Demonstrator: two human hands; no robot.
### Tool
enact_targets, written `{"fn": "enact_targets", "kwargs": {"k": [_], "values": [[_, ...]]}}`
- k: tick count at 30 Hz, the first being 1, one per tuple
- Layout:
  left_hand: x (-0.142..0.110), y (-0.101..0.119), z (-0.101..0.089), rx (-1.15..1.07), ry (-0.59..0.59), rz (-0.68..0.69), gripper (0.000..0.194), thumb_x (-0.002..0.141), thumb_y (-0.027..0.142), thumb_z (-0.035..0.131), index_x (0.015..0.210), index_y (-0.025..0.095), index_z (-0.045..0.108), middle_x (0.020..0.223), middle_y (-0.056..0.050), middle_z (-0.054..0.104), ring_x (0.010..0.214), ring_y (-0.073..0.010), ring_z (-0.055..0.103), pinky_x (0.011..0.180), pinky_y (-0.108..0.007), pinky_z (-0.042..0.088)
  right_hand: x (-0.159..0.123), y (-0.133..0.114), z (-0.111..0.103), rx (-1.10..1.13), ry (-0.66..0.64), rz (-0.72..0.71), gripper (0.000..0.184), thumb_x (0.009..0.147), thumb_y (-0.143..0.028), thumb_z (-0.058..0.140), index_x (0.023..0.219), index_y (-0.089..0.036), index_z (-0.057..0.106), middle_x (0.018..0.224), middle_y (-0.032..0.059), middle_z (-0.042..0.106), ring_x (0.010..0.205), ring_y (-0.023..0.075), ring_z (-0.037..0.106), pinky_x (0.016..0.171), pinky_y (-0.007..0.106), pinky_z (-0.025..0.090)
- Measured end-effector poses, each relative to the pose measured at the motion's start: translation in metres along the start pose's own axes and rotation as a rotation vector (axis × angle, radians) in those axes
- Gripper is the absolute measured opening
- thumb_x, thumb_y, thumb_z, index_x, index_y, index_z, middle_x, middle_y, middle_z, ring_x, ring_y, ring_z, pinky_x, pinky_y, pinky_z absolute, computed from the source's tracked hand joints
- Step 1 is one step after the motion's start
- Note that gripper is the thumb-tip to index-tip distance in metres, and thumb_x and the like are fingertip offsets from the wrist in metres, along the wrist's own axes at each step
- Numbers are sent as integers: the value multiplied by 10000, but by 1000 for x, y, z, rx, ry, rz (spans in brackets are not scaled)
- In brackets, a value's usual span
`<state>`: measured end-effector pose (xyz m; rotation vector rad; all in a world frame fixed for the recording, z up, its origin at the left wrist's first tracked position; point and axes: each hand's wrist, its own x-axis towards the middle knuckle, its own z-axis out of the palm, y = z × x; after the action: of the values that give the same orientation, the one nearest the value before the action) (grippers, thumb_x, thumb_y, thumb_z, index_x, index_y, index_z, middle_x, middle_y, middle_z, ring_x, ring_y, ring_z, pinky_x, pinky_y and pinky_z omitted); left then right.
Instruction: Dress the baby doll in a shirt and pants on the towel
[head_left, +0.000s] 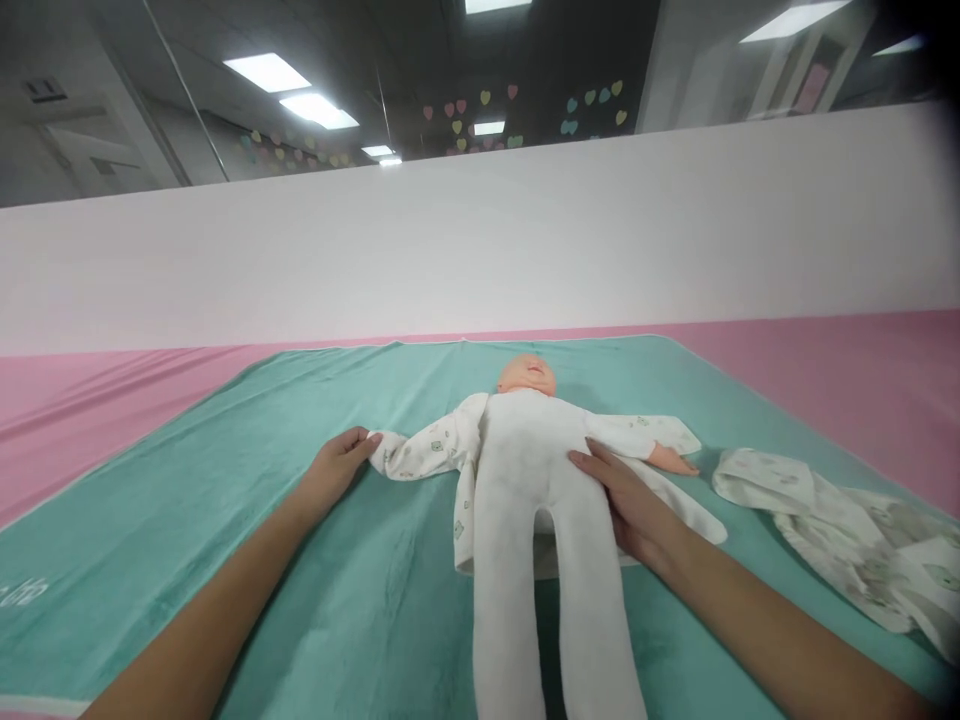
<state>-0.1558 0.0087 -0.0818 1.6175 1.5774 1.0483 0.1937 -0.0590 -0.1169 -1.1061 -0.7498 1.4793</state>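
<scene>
A baby doll (517, 460) in white footless-looking leggings and torso lies on its back, head away from me. A white printed baby jacket (465, 500) is spread beneath it. The sleeve (431, 450) on the left covers that arm, and my left hand (346, 462) pinches its cuff end. On the right, the doll's bare hand (673, 459) lies over the other sleeve (679, 432). My right hand (626, 495) rests with fingers extended against the doll's side, near its hip; part of the palm is hidden.
A crumpled printed baby garment (840, 530) lies to the right. Under everything is a teal blanket (337, 610) over a pink surface (840, 380). A white wall panel (450, 250) stands behind, with dark glass (525, 60) above it.
</scene>
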Motion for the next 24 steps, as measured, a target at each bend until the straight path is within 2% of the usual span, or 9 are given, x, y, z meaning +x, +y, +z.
{"fn": "enact_targets", "kwargs": {"k": [2,7,10,12,15,17,19,21,24], "values": [[2,-4,1,-93,56,-20,354,715,513,603,652,169,549,590,18,510,576,-123,450,518,-212,347,3,4,-2,3,14,-14,692,738,-386,699,1340,-298,369,1375,46,472,1148,244,550,888,364,536],[-2,-3,-3,-265,-54,-233,332,704,485,613,754,159,570,578,8,537,467,-114,459,444,-226,330,4,7,-1,0,88,-18,759,732,-389,701,1375,-299,309,1399,45,442,1176,247,527,928,387,511],[0,-9,-8,-137,57,-268,358,667,403,624,932,169,567,561,21,551,439,-140,485,443,-245,338,1,3,3,-5,37,-39,731,741,-376,695,1368,-284,330,1379,51,467,1187,251,516,948,378,496],[6,-18,-11,63,157,-215,428,642,327,619,1038,184,542,606,19,582,473,-159,521,482,-256,362,2,2,4,-16,24,-19,724,742,-379,694,1363,-295,332,1390,36,455,1191,238,513,939,355,504],[15,-31,-12,333,230,-61,453,640,237,578,1089,206,531,827,-22,630,630,-176,577,577,-258,396,4,4,2,-22,47,2,715,739,-403,691,1355,-322,336,1410,11,428,1188,229,517,912,337,526],[16,-32,-7,434,271,66,398,681,223,530,1079,210,545,934,-46,619,765,-197,582,658,-269,412,4,7,1,-26,53,-12,696,747,-429,674,1351,-320,349,1409,14,428,1189,237,515,904,343,533],[11,-25,4,446,292,169,273,745,254,490,999,207,581,927,-53,616,827,-213,564,720,-289,412,3,10,1,-37,64,-25,693,752,-445,661,1357,-315,350,1401,21,438,1187,243,515,898,354,537],[-1,-12,20,371,229,208,185,789,315,483,880,210,605,850,-42,622,770,-208,548,710,-300,411,1,12,2,-54,54,-35,720,747,-435,666,1373,-329,327,1387,26,454,1172,247,526,886,371,541],[-26,10,49,176,-31,305,192,777,341,547,917,239,631,843,-25,624,735,-193,534,691,-296,419,-4,12,5,-84,15,-54,796,719,-391,700,1393,-363,278,1357,31,484,1127,250,557,859,395,548]]}}
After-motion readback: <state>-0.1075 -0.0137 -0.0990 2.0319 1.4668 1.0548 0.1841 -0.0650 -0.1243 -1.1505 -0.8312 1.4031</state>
